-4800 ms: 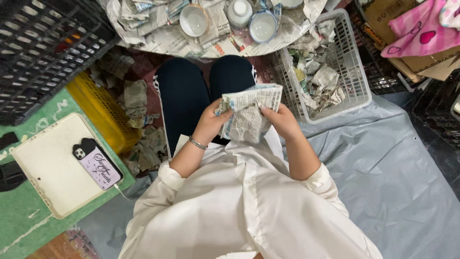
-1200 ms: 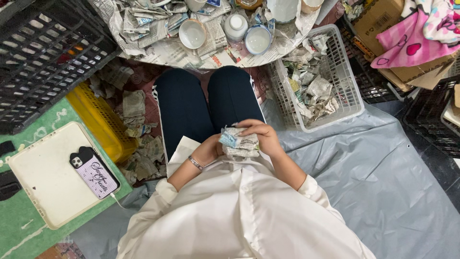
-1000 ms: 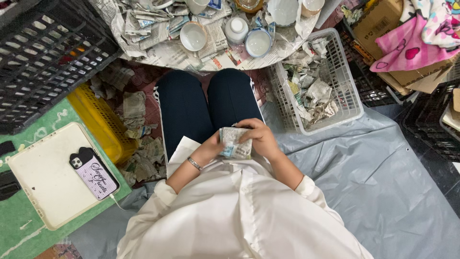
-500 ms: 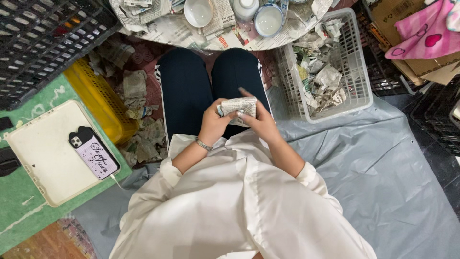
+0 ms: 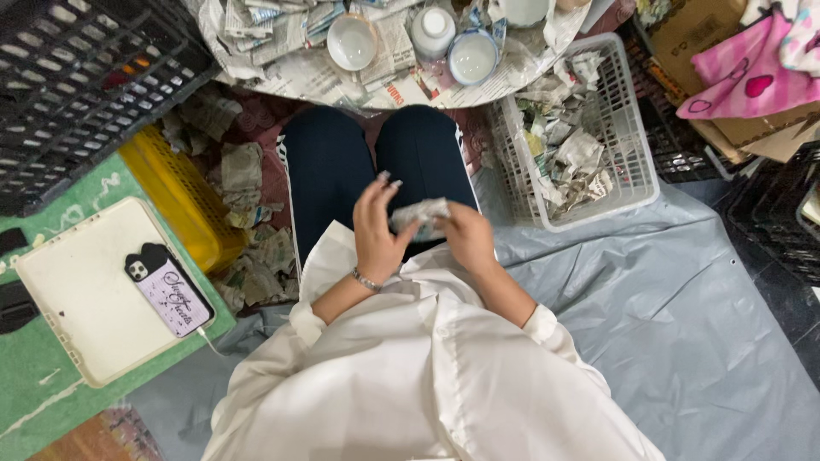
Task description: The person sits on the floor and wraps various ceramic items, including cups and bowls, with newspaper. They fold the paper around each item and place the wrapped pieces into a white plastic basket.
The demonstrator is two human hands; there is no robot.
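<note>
A black lattice crate (image 5: pixel 81 77) fills the upper left corner, well to the left of the newspaper-wrapped bundle (image 5: pixel 418 218) held over the lap. Below the crate, a white tray (image 5: pixel 77 294) lies on a green mat, with a phone (image 5: pixel 168 291) in a lilac case resting on its right part. A yellow basket (image 5: pixel 175 196) sits between the tray and the bundle, with crumpled newspaper scraps (image 5: pixel 248 222) strewn beside it on the floor.

Beyond the knees, the round bench (image 5: pixel 299 72) is covered in newspaper and carries two white bowls (image 5: pixel 352 42) and a small white jar (image 5: pixel 433 26). Nothing lies between the bundle and the bench but the person's dark-trousered legs.

The left hand (image 5: pixel 380 226) is raised upright, fingers spread and lifted, its palm against the bundle's left side (a bracelet sits at the wrist). The right hand (image 5: pixel 468 237) curls around the bundle's right side, gripping it; the bundle is blurred.

Right of the bundle stands a white plastic basket (image 5: pixel 636 128) with crumpled paper inside, on a grey sheet (image 5: pixel 683 307). A pink cloth (image 5: pixel 752 68) lies at the far right.
</note>
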